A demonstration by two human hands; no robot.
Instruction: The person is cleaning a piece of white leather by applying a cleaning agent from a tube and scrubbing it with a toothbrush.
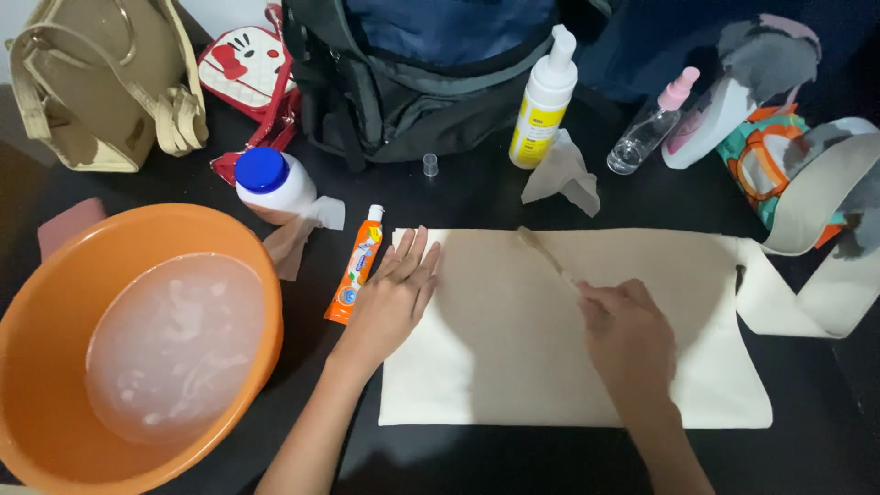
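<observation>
Flat beneath left hand (396, 291), cream tote bag (513, 367); toothbrush (543, 249) in right hand (628, 337).

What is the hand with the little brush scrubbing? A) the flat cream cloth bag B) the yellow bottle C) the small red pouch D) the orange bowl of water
A: the right hand holds a pale brush with its head down on the flat cream cloth bag, while the left hand lies flat on the bag's left edge.
</observation>
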